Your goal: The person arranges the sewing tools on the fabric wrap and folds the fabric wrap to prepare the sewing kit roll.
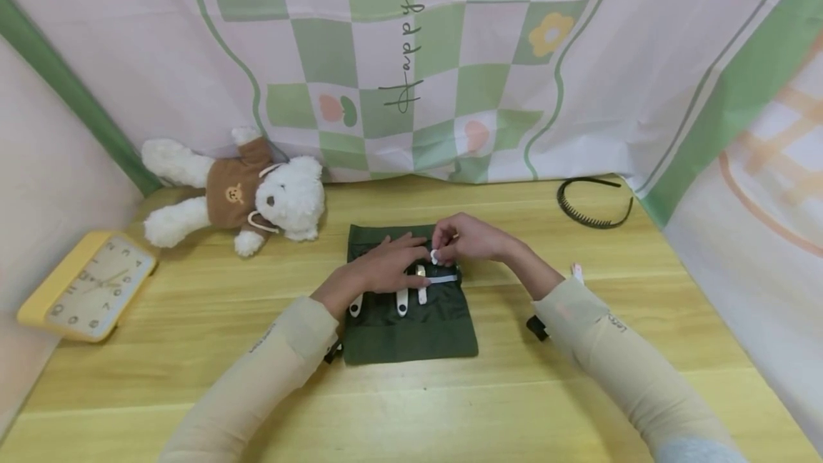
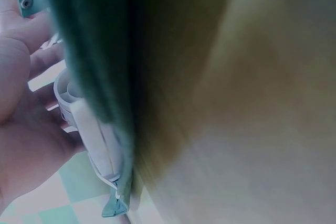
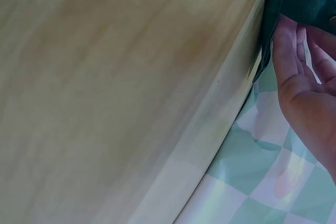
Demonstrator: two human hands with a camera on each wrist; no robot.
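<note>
A dark green fabric organizer (image 1: 411, 347) lies spread on the table. My left hand (image 1: 391, 267) rests palm-down across it, fingers extended. White-handled tools (image 1: 402, 301) stick out below that hand, their upper parts covered. Beside its thumb lie a white piece with a gold-coloured end (image 1: 422, 294) and a pale narrow strip (image 1: 442, 279). My right hand (image 1: 474, 237) pinches a small white object (image 1: 434, 256) over the organizer's right side; its kind I cannot tell. In the left wrist view a white rounded item (image 2: 67, 92) sits under the fingers. A green snap strap (image 3: 308, 7) crosses the right fingers.
A white plush bear (image 1: 289, 198) in a brown top lies at the back left, with a yellow clock (image 1: 96, 288) in front of it. A black toothed headband (image 1: 588, 220) lies at the back right. Near the right sleeve is a small white-and-pink item (image 1: 577, 272). A checked curtain (image 1: 411, 77) hangs behind.
</note>
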